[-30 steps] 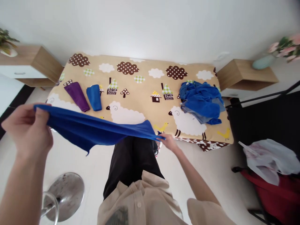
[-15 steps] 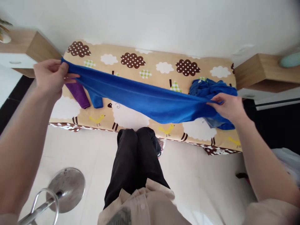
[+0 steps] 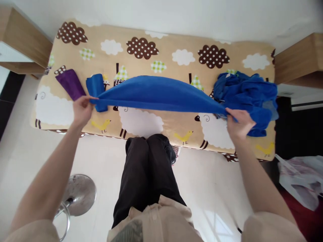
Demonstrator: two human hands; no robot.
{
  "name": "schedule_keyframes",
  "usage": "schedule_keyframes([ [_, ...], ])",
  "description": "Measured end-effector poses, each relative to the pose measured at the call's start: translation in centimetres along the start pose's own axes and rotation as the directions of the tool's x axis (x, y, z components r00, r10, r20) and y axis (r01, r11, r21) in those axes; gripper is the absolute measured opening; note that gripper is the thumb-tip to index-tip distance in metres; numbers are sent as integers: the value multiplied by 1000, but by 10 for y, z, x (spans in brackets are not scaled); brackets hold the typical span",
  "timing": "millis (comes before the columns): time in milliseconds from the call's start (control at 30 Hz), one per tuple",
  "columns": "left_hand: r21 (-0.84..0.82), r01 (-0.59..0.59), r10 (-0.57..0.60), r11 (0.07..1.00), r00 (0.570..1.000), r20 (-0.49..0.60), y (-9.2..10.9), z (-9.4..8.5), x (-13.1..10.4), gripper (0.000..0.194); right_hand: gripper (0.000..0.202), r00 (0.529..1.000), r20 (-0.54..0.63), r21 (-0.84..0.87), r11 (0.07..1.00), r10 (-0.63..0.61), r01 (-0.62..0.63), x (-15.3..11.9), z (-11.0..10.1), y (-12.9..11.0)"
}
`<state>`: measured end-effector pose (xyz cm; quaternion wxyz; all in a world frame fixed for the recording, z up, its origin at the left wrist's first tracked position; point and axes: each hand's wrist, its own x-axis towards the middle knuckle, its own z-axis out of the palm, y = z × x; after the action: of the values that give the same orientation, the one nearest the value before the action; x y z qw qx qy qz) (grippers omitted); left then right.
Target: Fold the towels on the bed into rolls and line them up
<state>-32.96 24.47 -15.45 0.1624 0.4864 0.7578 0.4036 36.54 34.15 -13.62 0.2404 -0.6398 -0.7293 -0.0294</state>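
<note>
The left hand pinches one end of a long, bright-blue piece of cloth and the right hand grips the other, so it spans the gap between them above a beige, sheep-print bed. Just beyond the left hand lie a purple fabric roll and a blue fabric roll (partly hidden by the stretched end). A crumpled blue fabric heap lies behind and beside the right hand.

we look from the wearer's head, forward and steeply down, shirt closest at bottom, left hand and right hand mid-range, bed beyond, wall up top
</note>
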Motion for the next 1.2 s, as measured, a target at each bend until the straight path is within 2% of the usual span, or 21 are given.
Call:
schedule_keyframes([
  [67, 64, 69, -75, 996, 993, 94, -31, 19, -27, 26, 29, 996, 86, 64, 998, -17, 12, -30, 31, 6],
  [167, 172, 98, -134, 980, 969, 209, -71, 43, -64, 34, 28, 973, 230, 93, 996, -26, 5, -73, 71, 15],
  [233, 254, 69, -140, 965, 953, 270, -88, 54, -86, 33, 29, 943, 333, 67, 998, -18, -4, -95, 88, 22],
  [300, 320, -33, -76, 947, 944, 321, -99, 61, -105, 31, 29, 905, 426, 30, 1000, -11, -2, -112, 98, 27],
  [400, 374, -224, 56, 900, 910, 411, -104, 67, -121, 33, 32, 871, 491, -13, 1000, 4, 2, -127, 102, 33],
  [467, 377, -287, 86, 881, 879, 468, -103, 68, -124, 34, 36, 870, 493, -39, 999, 23, -4, -132, 102, 37],
  [533, 371, -298, 91, 879, 871, 482, -102, 66, -122, 36, 39, 871, 489, -70, 997, 43, -10, -136, 100, 40],
  [700, 457, -207, 36, 865, 934, 355, -105, 48, -115, 38, 42, 854, 520, -115, 993, 29, 36, -151, 89, 37],
  [800, 499, -252, 11, 829, 900, 436, -108, 40, -122, 37, 41, 817, 577, -119, 990, 4, 80, -163, 81, 29],
  [867, 510, -316, 10, 800, 857, 516, -106, 38, -129, 35, 38, 795, 606, -164, 983, 35, 82, -169, 75, 22],
  [933, 520, -368, 22, 771, 831, 556, -98, 41, -134, 34, 29, 751, 649, -256, 964, 119, 69, -170, 69, 13],
  [1033, 506, -381, 60, 774, 840, 539, -68, 57, -134, 40, 22, 609, 753, -361, 930, 250, 65, -156, 68, -15],
  [1067, 483, -372, 76, 793, 847, 527, -55, 68, -132, 44, 23, 577, 778, -342, 938, 248, 58, -148, 72, -31],
  [1100, 450, -362, 93, 816, 851, 516, -41, 81, -129, 49, 26, 573, 791, -292, 955, 216, 42, -138, 78, -51],
  [1133, 411, -357, 111, 839, 851, 513, -27, 96, -125, 54, 32, 619, 770, -206, 979, 153, 14, -128, 88, -73],
  [1200, 332, -371, 155, 867, 835, 528, -4, 132, -119, 59, 48, 771, 636, 21, 1000, -13, 0, -109, 117, -122],
])
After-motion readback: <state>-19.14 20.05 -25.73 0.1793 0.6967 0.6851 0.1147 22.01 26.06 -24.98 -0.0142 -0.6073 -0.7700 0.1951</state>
